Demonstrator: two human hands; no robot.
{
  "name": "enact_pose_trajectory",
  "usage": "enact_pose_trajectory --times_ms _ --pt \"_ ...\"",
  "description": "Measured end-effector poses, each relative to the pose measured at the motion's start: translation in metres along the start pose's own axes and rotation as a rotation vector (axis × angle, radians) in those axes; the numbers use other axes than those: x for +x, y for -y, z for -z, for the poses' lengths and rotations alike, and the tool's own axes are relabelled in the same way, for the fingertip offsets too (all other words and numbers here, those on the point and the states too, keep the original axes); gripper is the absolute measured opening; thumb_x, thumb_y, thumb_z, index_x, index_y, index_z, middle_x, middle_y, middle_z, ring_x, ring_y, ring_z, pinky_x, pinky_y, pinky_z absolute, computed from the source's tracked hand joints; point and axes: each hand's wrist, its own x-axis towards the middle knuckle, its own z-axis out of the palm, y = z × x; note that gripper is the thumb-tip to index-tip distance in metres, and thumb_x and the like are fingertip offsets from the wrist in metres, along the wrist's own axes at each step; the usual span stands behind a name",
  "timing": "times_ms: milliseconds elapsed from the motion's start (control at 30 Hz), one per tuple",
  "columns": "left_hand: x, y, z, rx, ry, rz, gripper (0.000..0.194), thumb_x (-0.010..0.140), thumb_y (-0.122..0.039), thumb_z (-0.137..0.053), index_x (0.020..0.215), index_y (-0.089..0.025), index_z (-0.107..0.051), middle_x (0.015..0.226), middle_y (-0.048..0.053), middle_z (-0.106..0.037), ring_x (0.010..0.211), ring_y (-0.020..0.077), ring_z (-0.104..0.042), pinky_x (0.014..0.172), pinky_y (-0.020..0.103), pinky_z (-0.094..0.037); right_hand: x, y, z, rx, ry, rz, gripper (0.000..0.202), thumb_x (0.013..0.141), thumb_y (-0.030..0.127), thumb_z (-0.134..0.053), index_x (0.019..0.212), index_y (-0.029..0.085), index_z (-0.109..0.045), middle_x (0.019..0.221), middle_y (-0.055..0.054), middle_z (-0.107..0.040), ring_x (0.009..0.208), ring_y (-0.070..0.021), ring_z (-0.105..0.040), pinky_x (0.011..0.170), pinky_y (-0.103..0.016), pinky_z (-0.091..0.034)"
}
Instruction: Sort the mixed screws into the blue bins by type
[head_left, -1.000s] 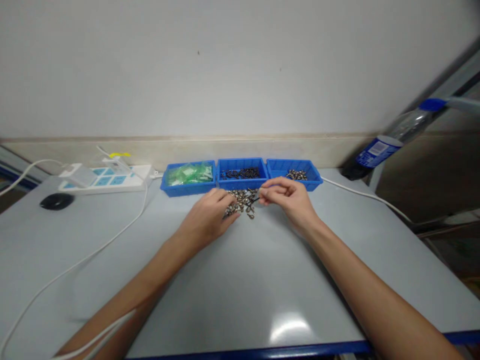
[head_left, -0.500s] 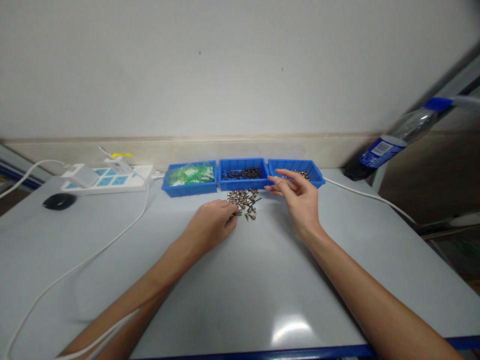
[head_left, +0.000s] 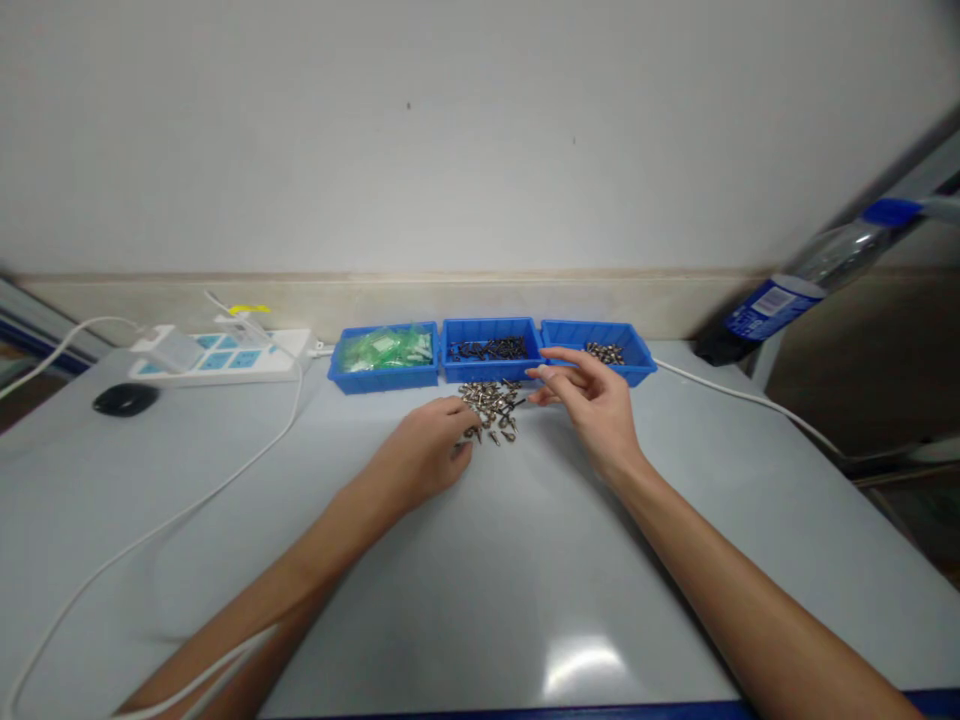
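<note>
A loose pile of small metal screws [head_left: 489, 398] lies on the grey table in front of the middle blue bin. At the pile's left edge is my left hand [head_left: 429, 447], its fingers bent over the nearest screws and its thumb apart from them. My right hand [head_left: 596, 405] hovers right of the pile, before the right blue bin [head_left: 640, 372], fingers spread and nothing visible in them. Silvery screws [head_left: 604, 353] lie in that bin. Dark screws [head_left: 491, 348] are in the middle bin [head_left: 487, 328]. My right hand hides part of the right bin's front.
The left blue bin [head_left: 384, 381] holds green-and-clear plastic packets [head_left: 386, 349]. Farther left are a white power strip [head_left: 289, 367], a black mouse-like object [head_left: 126, 399] and a white cable [head_left: 217, 490]. A dark drink bottle [head_left: 776, 305] leans at the right. The wall [head_left: 480, 150] rises behind the bins.
My right hand has drawn back slightly from the right bin toward the pile, uncovering more of its screws. My left thumb and fingers have parted a little at the pile's edge.
</note>
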Motion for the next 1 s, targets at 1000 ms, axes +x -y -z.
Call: enact_pose_trajectory --times_ms 1000 --pt "-0.001 0.006 0.012 -0.121 -0.015 0.037 0.017 0.078 -0.004 -0.057 0.081 -0.016 -0.069 0.08 0.005 -0.07 0.074 0.0163 -0.064 0.073 0.029 -0.053 0.001 -0.001 0.005 -0.05 0.125 -0.054 0.034 0.08 0.042 -0.076 0.101 0.017 -0.072 0.082 -0.007 -0.078 0.062 -0.0162 -0.071 0.063 -0.03 -0.057"
